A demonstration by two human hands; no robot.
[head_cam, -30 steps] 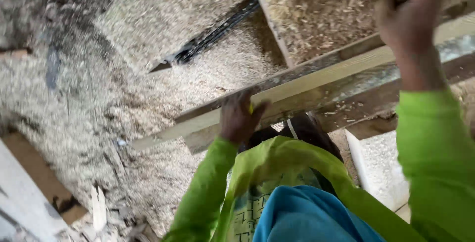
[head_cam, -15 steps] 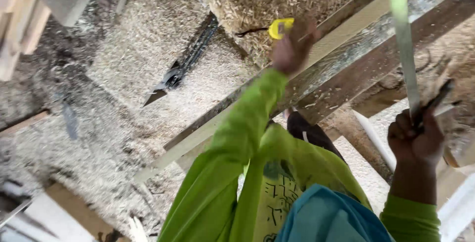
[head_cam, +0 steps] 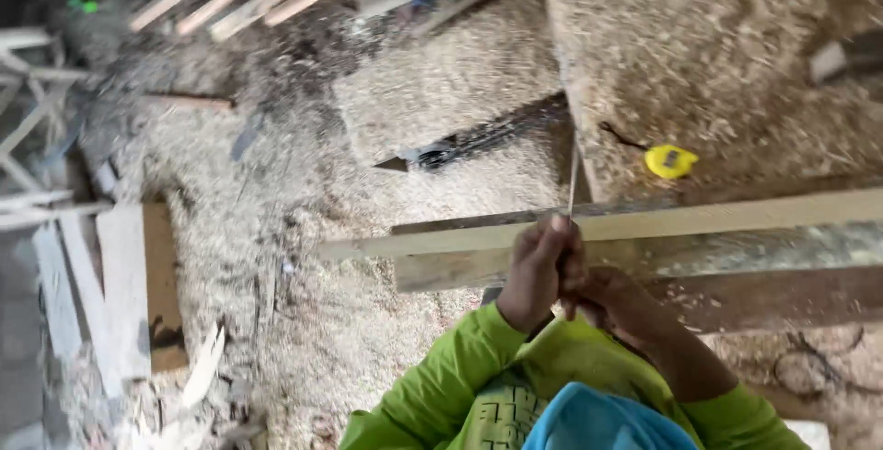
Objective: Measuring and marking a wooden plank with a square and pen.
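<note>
Both hands meet low in the middle of the view, just below a long pale strip point(head_cam: 699, 222) of wood that runs from left to right across the bench point(head_cam: 736, 55). The left hand point(head_cam: 543, 271) is closed around the lower end of a thin metal blade point(head_cam: 572, 174), which stands almost upright and rises from the fingers, across the strip and over the bench edge above it. The right hand point(head_cam: 612, 301) lies directly beside the left one, to its right and a little lower, and touches it; its fingers are curled, but I cannot tell if they grip the blade too or only rest against the other hand. The strip touches the top of the left hand and goes far out to both sides of it. Under the strip, right of the hands, lies a darker plank point(head_cam: 791, 294). Up and to the right of the hands, well apart from them, a yellow tape measure point(head_cam: 670, 161) sits on the sawdust that covers the bench. Far to the left of the hands, some boards point(head_cam: 129, 284) lie on the floor, which is also full of sawdust. The sleeves point(head_cam: 441, 376) are bright green.
</note>
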